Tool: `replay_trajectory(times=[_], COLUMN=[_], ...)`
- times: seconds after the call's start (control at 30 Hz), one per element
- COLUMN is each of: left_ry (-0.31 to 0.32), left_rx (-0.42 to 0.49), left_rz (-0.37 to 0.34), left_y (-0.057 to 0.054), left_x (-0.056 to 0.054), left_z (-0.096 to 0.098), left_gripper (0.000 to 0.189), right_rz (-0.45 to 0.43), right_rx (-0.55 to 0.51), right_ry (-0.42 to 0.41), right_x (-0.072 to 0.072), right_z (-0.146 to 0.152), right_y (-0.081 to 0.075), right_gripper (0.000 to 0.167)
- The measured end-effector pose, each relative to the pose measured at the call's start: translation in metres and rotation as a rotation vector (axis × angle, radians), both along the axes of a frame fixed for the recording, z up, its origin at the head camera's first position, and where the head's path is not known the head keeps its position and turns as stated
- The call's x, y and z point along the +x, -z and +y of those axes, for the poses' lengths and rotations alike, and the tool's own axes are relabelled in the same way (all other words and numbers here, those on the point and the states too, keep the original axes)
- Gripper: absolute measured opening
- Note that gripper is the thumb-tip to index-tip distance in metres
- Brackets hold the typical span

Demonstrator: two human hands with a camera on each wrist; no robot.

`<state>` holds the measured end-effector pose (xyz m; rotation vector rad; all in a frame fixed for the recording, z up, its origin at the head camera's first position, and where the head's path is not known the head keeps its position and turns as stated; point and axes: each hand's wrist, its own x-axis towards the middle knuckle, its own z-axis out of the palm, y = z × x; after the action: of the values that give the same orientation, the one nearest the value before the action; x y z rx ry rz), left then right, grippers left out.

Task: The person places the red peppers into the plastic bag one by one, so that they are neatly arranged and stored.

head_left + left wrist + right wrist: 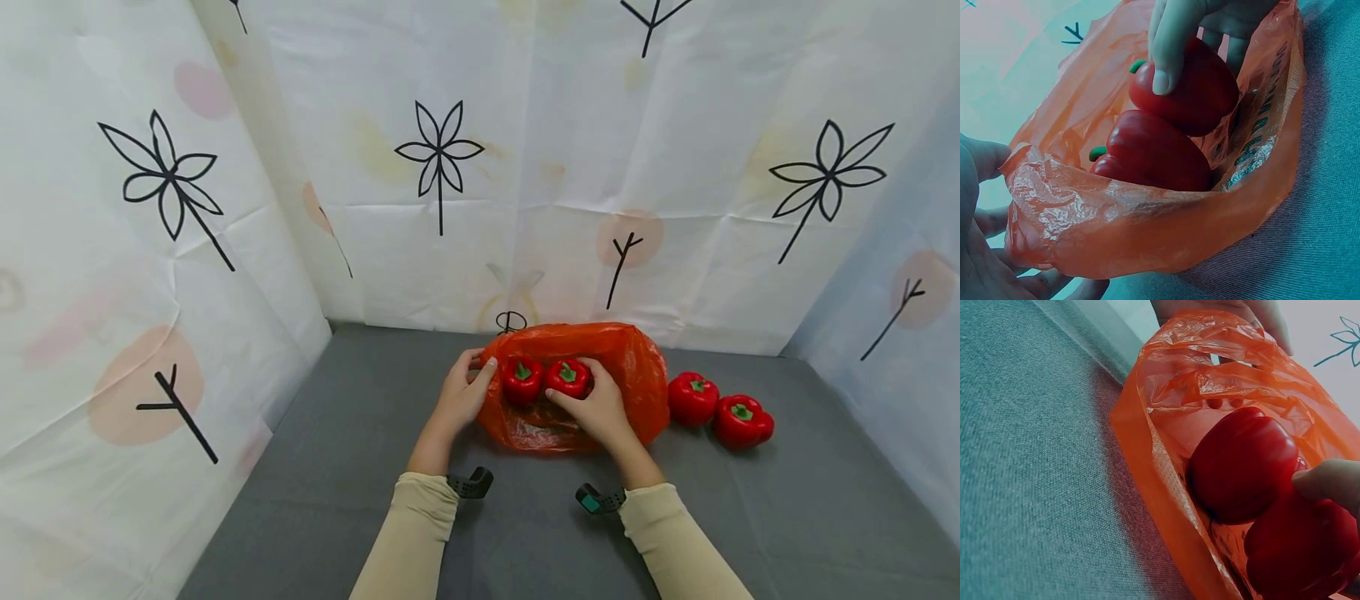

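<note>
An orange plastic bag [630,375] lies on the grey table with its mouth spread wide. Inside are two red bell peppers side by side; the left bell pepper [522,381] rests in the bag, stem up. My right hand [600,407] grips the other bell pepper [567,377] between thumb and fingers, and the two peppers touch in the left wrist view. At the bag's left edge, my left hand [463,396] holds the plastic, its fingers [1044,282] curled round the outside and partly hidden by it.
To the right of the bag sit two more red bell peppers, one pepper [693,399] close against the bag and another pepper [742,422] just beyond. White patterned cloth [525,167] hangs behind and along both sides of the grey table [360,417].
</note>
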<state>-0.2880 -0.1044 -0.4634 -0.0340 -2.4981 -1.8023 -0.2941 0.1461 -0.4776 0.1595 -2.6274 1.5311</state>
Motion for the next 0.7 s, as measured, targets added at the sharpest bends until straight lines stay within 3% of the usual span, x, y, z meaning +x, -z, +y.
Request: replay_trajectory(times=[0.43,0.7], left_ry=[0.006,0.005], left_rx=[-0.004,-0.001], left_rz=[-0.003,-0.003], left_y=[-0.001,0.000], left_x=[0.000,0.000], left_z=[0.000,-0.001], left_gripper=[0.051,0.052], right_rz=[0.005,-0.003], right_rx=[0.018,0.035], right_ry=[0.026,-0.006], right_x=[-0.008,-0.012], right_z=[0.000,0.002], right_y=[0.009,0.009], right_gripper=[0.078,0.079])
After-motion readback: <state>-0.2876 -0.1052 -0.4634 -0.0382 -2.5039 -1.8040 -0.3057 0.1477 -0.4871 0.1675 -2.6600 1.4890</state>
